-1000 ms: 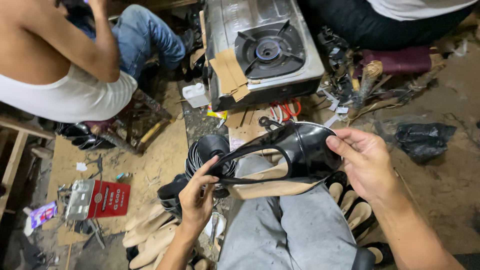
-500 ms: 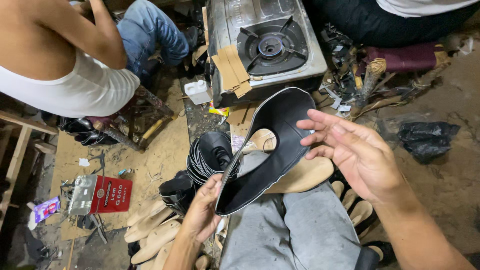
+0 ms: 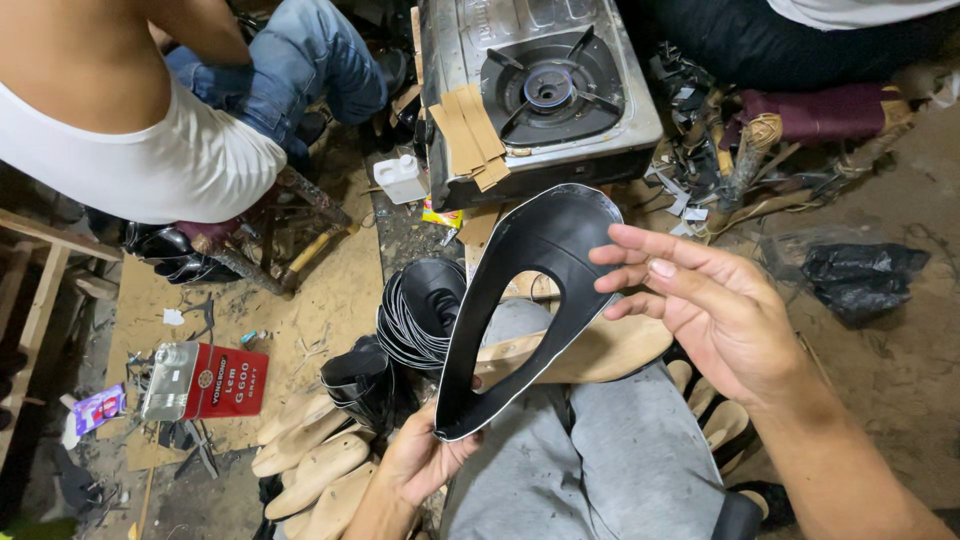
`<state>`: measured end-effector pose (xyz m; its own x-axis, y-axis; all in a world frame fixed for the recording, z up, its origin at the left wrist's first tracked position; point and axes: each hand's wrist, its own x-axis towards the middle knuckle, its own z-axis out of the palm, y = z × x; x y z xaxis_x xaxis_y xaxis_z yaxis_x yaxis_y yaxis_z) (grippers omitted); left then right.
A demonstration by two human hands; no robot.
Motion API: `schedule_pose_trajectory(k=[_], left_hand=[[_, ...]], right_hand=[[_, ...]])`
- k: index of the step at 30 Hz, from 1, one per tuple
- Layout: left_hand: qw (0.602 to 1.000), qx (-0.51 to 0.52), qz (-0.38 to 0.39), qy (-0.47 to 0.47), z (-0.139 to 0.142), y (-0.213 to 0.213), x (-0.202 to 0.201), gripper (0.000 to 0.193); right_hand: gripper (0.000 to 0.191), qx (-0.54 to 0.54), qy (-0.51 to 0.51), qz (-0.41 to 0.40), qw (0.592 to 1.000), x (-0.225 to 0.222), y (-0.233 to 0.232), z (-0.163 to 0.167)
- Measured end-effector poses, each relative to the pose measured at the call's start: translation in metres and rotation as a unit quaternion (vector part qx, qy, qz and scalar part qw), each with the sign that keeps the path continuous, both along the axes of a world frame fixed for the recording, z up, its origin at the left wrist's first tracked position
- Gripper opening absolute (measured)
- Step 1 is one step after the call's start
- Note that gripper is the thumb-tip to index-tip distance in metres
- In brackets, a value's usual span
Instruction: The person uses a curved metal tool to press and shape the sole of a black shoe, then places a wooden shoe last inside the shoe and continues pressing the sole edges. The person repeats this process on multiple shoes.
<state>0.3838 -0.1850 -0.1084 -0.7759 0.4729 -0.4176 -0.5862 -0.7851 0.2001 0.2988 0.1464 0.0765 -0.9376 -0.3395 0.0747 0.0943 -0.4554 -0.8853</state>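
A flat black leather shoe upper [image 3: 520, 270] with an oval opening stands upright over my lap. My left hand [image 3: 425, 460] pinches its lower end from below. My right hand [image 3: 700, 310] hovers at its right side with fingers spread, fingertips close to the upper's edge, holding nothing. A pale wooden shoe last [image 3: 590, 350] lies across my grey-trousered knees behind the upper.
A single-burner gas stove [image 3: 545, 95] with cardboard taped to it sits ahead. A stack of black uppers [image 3: 420, 315] and several wooden lasts [image 3: 310, 460] lie at the left. A red glue tin [image 3: 205, 380] rests on the floor. A seated person [image 3: 150, 130] works at upper left.
The upper has been turned from lying sideways between both hands to standing upright. My right hand let go of it and opened; my left hand keeps the lower end.
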Motion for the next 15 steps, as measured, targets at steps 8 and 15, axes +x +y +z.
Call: schedule_pose_trajectory(k=[8, 15], left_hand=[[0.887, -0.371, 0.089, 0.259, 0.037, 0.008, 0.009, 0.033], [0.767, -0.530, 0.165, 0.323, 0.080, 0.000, -0.001, 0.049]], right_hand=[[0.038, -0.026, -0.033, -0.008, 0.999, -0.008, 0.014, -0.013], [0.017, 0.108, -0.098, -0.092, 0.985, -0.013, 0.035, -0.046]])
